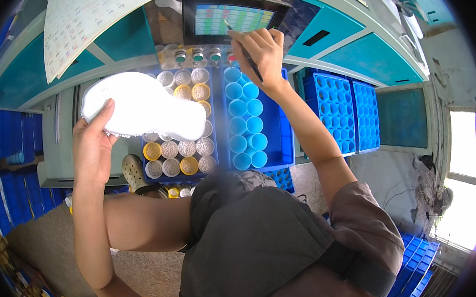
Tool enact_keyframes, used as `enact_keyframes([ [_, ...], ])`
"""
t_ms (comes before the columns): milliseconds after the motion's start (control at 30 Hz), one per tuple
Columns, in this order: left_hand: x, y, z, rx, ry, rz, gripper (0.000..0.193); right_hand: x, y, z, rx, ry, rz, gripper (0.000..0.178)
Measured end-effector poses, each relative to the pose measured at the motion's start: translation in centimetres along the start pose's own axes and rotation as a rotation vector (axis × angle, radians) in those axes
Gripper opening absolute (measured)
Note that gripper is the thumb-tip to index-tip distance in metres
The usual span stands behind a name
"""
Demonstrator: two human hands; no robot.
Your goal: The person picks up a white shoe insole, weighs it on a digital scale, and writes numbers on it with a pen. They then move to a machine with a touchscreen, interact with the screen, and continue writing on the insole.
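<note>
My left hand (pixel 96 139) grips a bright white shoe sole (pixel 127 104) by its near left edge, thumb on top. The sole is held tilted above rows of cups and hides part of them. At the far side my right hand (pixel 264 50) is closed around a dark pen (pixel 253 66). Its upper tip reaches the lit touchscreen (pixel 215 20), which shows a coloured grid. Beneath the sole stand white and yellow cups (pixel 187 148) filled with pale granules. To their right, light-blue cups (pixel 238 126) stand in two columns in a blue crate (pixel 276 121).
Below the screen sits a row of green buttons (pixel 198 56) and a red one (pixel 231 57). Teal cabinet panels (pixel 326 34) frame the far side. Blue racks with round holes (pixel 335 111) stand on the right, and stacked blue crates (pixel 12 192) on the left. A paper sheet (pixel 83 24) hangs far left.
</note>
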State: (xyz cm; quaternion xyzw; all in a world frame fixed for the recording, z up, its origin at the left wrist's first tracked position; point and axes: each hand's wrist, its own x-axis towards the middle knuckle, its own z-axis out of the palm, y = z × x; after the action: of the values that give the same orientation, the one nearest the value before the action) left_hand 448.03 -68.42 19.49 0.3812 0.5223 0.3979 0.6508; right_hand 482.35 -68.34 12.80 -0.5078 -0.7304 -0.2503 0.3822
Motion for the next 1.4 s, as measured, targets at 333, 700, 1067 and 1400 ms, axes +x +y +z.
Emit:
enact_keyframes([
  [333, -0.1, 0.1, 0.6, 0.015, -0.033, -0.013, 0.038, 0.4, -1.2, 1.4, -0.002, 0.024, -0.018, 0.024],
  [700, -0.6, -0.1, 0.3, 0.04, -0.04, -0.038, 0.037, -0.4, -1.5, 1.9, 0.019, -0.001, -0.011, 0.024],
  [1067, -0.7, -0.1, 0.9, 0.024, -0.04, -0.035, 0.038, -1.3, -1.2, 1.8, 0.02, 0.017, 0.027, 0.023],
  [1400, -0.9, 0.0, 1.5, 0.019, -0.061, -0.021, 0.034, -1.7, -1.8, 2.4, 0.014, -0.056, 0.012, 0.024],
])
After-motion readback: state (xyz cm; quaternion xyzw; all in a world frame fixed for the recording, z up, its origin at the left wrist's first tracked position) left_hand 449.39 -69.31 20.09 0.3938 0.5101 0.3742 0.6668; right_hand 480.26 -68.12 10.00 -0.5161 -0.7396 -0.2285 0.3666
